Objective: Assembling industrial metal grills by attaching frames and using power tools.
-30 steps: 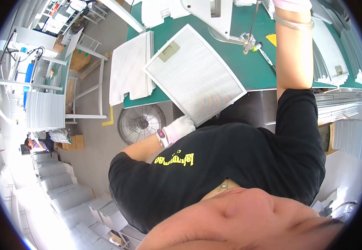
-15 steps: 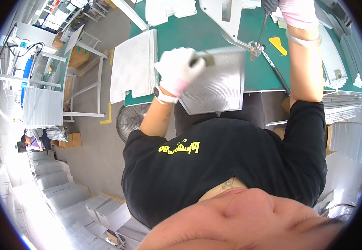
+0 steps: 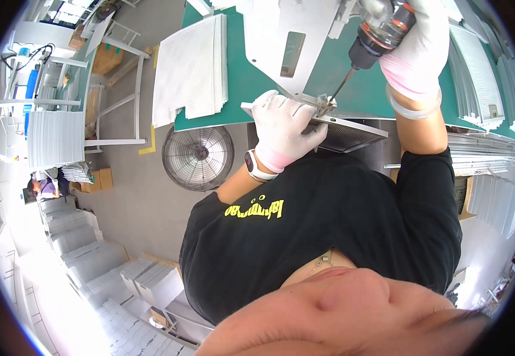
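Note:
My right hand (image 3: 420,56), in a white glove with a pink cuff, is closed around a black and orange power screwdriver (image 3: 382,35). Its long bit slants down to a small metal clamp (image 3: 327,105) at the tip of a white metal arm (image 3: 281,41) with a slot in it. My left hand (image 3: 290,127), gloved the same way, grips a framed mesh panel (image 3: 358,132) just below that clamp. The panel is tilted, its near part over the table edge. The left fingers lie over its upper side, with the thumb toward the right; the palm hides its middle.
A stack of white mesh sheets (image 3: 189,71) lies on the left of the green table (image 3: 242,77). More white panels (image 3: 474,74) are stacked at the right. A round floor fan (image 3: 198,157) stands below the table's left edge, and a white-framed workbench (image 3: 115,142) is farther left.
The mesh panel has gone from lying near the table edge to tilted under the clamp, with my left hand on it. My right hand and the screwdriver have come nearer and lower in view.

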### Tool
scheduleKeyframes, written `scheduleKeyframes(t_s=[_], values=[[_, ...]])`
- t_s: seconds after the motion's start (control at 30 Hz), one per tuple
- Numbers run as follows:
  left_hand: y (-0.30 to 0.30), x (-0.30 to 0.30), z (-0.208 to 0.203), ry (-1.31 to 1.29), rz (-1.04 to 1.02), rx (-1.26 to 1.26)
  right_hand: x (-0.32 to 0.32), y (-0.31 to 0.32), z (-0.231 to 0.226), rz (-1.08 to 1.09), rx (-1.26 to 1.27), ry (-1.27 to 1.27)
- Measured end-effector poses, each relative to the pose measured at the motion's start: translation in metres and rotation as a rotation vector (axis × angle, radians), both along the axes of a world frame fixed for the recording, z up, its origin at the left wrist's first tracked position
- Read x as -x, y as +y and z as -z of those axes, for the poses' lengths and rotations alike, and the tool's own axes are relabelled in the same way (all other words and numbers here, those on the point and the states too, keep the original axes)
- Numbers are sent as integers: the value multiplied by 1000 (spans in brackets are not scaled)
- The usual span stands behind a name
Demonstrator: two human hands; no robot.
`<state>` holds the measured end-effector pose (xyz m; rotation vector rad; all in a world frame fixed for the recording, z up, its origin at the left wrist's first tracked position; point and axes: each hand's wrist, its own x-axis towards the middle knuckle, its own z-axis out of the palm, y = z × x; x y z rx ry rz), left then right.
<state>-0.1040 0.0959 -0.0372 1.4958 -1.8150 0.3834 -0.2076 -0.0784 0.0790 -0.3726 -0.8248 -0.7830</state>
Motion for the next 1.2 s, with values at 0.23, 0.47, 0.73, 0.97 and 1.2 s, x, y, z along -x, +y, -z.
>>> scheduleKeyframes(t_s=[0.23, 0.47, 0.73, 0.97, 1.2], values=[[-2, -4, -1, -14, -8, 15, 22, 40, -31, 947, 72, 824], [-7, -3, 5, 16, 0, -55, 26, 43, -16, 884, 325, 875], [-8, -3, 7, 97, 108, -147, 25, 34, 18, 706, 171, 806], [-11, 0, 17, 161, 180, -130, 53, 4, 74, 743, 332, 809], [-7, 2, 26, 166, 122, -124, 50, 7, 87, 844, 148, 764]])
